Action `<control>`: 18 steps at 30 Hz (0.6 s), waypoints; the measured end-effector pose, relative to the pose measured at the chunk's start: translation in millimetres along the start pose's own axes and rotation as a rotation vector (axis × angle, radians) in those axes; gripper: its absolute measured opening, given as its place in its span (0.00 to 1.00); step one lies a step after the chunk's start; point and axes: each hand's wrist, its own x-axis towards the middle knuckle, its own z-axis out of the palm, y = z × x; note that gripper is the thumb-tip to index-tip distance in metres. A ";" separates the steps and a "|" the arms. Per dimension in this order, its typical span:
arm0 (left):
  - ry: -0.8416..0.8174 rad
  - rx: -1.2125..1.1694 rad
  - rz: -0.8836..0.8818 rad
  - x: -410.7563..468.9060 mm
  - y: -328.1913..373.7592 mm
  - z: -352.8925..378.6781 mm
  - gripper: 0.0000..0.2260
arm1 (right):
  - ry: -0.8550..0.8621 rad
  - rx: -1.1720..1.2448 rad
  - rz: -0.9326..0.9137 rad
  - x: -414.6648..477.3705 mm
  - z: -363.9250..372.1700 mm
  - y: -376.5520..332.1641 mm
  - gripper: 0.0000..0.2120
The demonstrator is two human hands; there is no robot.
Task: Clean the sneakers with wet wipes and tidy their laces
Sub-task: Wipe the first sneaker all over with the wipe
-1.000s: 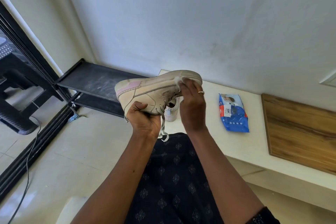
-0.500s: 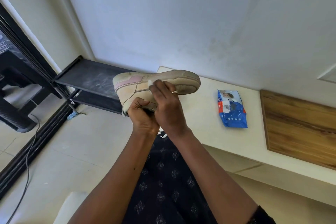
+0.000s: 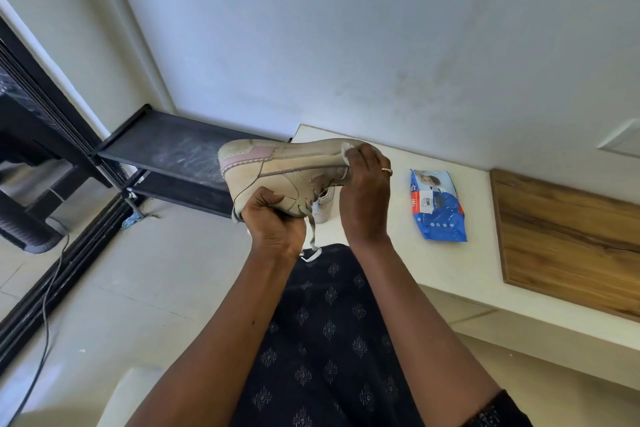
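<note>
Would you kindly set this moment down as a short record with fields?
held sneaker: beige, pink heel patch, sole turned up, off the ledge
left hand: grips the held sneaker from below
right hand: holds a white wipe against the sole edge near the toe
lace: hangs loose below the left hand
other sneaker: on the ledge, mostly hidden
wipes pack: blue, lying on the ledge, apart from both hands

Right hand (image 3: 363,198) is covering most of the wet wipe (image 3: 347,150) and the toe of the held sneaker (image 3: 277,166). Second sneaker (image 3: 323,208), at 6 o'clock of that toe, is showing only a sliver. Print on the wipes pack (image 3: 438,206) is coming out too small to read. Wooden board (image 3: 568,236) is running off frame at 3 o'clock.
</note>
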 end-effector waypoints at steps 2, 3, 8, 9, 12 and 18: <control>-0.004 -0.006 0.001 0.2 -0.3 0.6 0.20 | 0.002 0.061 -0.015 -2.5 2.3 -6.4 0.19; -0.012 -0.008 0.002 -0.2 0.6 1.3 0.20 | -0.004 0.103 -0.045 -4.5 3.5 -9.9 0.20; -0.018 -0.019 -0.050 2.3 5.2 -1.2 0.13 | -0.042 0.230 -0.208 -28.2 13.4 -29.9 0.15; -0.015 -0.008 -0.066 3.5 5.9 -2.9 0.10 | -0.033 0.252 -0.232 -33.4 15.1 -32.2 0.14; -0.013 0.009 -0.105 9.7 7.3 -11.0 0.12 | -0.013 0.276 -0.354 -42.7 16.0 -29.7 0.12; -0.026 -0.024 -0.094 10.5 2.0 -13.2 0.15 | -0.026 0.162 -0.481 -29.2 12.0 -10.0 0.13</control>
